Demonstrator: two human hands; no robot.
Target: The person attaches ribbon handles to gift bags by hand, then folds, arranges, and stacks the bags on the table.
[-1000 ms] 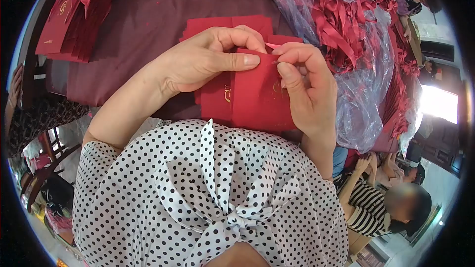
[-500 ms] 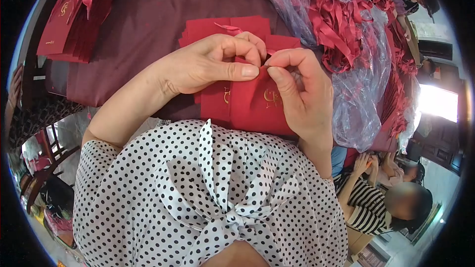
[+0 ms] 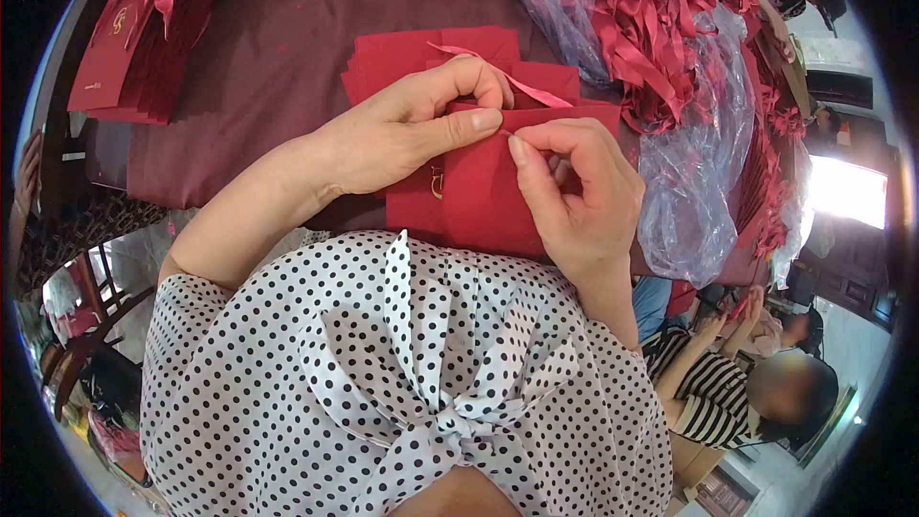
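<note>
A red paper gift bag (image 3: pixel 481 193) lies in front of me, with part of a gold print showing near its left side. My left hand (image 3: pixel 412 124) pinches the bag's top edge between thumb and fingers. Close beside it, my right hand (image 3: pixel 586 193) is closed at the front of the bag, thumb against forefinger, on what looks like a short ribbon end. A pink-red ribbon (image 3: pixel 538 93) stretches loosely behind the top edge. More red bags (image 3: pixel 397 50) lie flat underneath and behind.
A stack of red bags with ribbons (image 3: pixel 120 57) sits at the far left of the dark red tablecloth (image 3: pixel 316 0). Clear plastic wrapping (image 3: pixel 684 215) and a heap of red ribbons (image 3: pixel 651 48) lie at the right. A person in a striped top (image 3: pixel 713 388) works at the right.
My right hand has drawn slightly down from the bag's edge, apart from my left fingertips. The bag's top edge and the ribbon behind it now show more.
</note>
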